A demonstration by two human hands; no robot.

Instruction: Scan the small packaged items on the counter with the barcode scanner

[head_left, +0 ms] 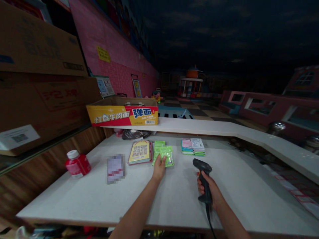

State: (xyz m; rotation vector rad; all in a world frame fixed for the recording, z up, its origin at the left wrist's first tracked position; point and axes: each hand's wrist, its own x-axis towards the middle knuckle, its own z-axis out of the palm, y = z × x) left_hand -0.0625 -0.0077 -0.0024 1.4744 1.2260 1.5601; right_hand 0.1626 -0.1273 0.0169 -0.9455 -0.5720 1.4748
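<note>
My left hand (pixel 159 167) is closed on the lower edge of a bright green packet (pixel 167 154), thumb on top. Under and behind it, more green packets (pixel 159 145) lie on the white counter. In my right hand (pixel 208 186) is a black barcode scanner (pixel 204 177), gripped by its handle with the head tilted up to the left; its cable runs down over the counter's front edge. Beyond the scanner sits a stack of pink, white and green packets (pixel 193 147). Left of the green packets lies a yellow booklet with printed codes (pixel 140 152).
A red bottle with a white cap (pixel 77 164) stands at the left, beside a blurred-out card (pixel 115 168). A yellow and red noodle carton (pixel 122 115) rests on the raised ledge (pixel 194 125) behind. Large cardboard boxes (pixel 45 106) are stacked at the far left.
</note>
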